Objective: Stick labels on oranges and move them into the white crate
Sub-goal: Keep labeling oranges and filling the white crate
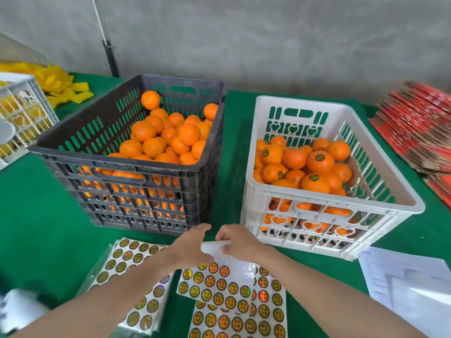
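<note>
Label sheet (pixel 219 284) pinched by right hand (pixel 240 242); left hand (pixel 192 243) alongside, outstretched.

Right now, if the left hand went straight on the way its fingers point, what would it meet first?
Probably the near left corner of the white crate: the left hand points forward and right, into the gap beside the black crate. Depth is unclear; it could clip the black crate first.
</note>
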`<state>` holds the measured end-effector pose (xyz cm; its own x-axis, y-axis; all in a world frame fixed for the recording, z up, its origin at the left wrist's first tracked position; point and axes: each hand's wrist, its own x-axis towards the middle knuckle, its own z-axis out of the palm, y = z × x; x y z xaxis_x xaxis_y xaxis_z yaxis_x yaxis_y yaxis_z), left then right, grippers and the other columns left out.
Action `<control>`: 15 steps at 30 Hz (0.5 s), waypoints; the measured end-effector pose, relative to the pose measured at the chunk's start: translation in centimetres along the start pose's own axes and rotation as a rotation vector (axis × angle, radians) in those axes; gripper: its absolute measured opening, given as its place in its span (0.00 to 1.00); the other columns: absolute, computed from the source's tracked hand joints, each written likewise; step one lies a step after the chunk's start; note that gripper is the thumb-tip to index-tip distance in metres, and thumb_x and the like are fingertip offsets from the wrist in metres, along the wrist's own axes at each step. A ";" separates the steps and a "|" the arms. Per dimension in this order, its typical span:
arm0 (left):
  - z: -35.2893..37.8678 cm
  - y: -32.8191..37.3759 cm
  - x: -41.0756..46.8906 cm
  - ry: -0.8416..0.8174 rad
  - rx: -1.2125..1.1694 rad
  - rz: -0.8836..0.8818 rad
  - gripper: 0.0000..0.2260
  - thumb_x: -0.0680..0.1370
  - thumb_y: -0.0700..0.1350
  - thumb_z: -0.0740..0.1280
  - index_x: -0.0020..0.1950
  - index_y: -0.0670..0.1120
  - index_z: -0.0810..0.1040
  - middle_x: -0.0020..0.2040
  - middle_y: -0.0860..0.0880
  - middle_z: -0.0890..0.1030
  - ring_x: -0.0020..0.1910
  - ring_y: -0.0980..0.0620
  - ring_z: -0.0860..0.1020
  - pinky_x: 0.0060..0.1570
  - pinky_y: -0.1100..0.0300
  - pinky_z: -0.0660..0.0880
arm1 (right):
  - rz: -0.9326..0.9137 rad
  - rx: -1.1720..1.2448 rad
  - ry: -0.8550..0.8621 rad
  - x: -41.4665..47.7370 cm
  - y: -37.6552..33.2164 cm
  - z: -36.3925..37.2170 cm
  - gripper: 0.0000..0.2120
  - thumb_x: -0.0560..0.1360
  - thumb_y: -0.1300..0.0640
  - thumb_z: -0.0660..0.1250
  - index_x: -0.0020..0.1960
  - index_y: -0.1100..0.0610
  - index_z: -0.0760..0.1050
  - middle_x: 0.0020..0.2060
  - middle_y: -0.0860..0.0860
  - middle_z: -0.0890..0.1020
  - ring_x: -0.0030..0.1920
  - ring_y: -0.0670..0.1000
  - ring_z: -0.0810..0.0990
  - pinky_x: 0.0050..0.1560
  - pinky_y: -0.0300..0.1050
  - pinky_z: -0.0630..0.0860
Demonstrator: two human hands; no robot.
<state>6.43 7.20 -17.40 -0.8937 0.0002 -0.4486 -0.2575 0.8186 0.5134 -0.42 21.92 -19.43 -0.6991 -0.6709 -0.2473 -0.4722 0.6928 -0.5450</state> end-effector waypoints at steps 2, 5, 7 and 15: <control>-0.1 0.7 0.3 0.000 0.049 0.010 0.38 0.69 0.51 0.74 0.74 0.48 0.61 0.68 0.50 0.71 0.66 0.49 0.70 0.66 0.55 0.66 | -0.057 0.052 0.007 -0.4 -0.8 -1.4 0.10 0.72 0.61 0.68 0.53 0.58 0.78 0.50 0.52 0.81 0.48 0.48 0.76 0.46 0.38 0.69; -0.9 1.6 0.9 -0.066 -0.122 0.002 0.19 0.66 0.49 0.76 0.54 0.43 0.79 0.45 0.49 0.80 0.42 0.52 0.78 0.44 0.62 0.73 | -0.099 0.101 0.080 -1.5 -1.7 -3.3 0.11 0.72 0.58 0.70 0.54 0.57 0.77 0.52 0.50 0.80 0.52 0.48 0.76 0.52 0.40 0.70; -1.5 1.8 0.9 -0.102 -0.307 -0.029 0.13 0.68 0.44 0.74 0.46 0.37 0.81 0.37 0.45 0.80 0.35 0.49 0.77 0.35 0.62 0.70 | -0.164 0.068 0.290 -2.6 -1.7 -4.0 0.10 0.73 0.60 0.69 0.54 0.58 0.77 0.55 0.52 0.78 0.58 0.50 0.73 0.60 0.43 0.68; -2.5 1.6 0.3 -0.334 -0.902 -0.219 0.12 0.74 0.37 0.71 0.56 0.36 0.78 0.50 0.37 0.83 0.47 0.39 0.83 0.42 0.49 0.81 | -0.378 -0.250 0.743 -6.0 -0.3 -1.8 0.04 0.66 0.60 0.74 0.40 0.54 0.82 0.54 0.56 0.79 0.60 0.53 0.67 0.58 0.50 0.61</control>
<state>4.89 7.04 -14.88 -0.6789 0.1770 -0.7126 -0.7126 0.0748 0.6976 2.95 26.24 -16.31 -0.5997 -0.5820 0.5493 -0.7867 0.5545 -0.2713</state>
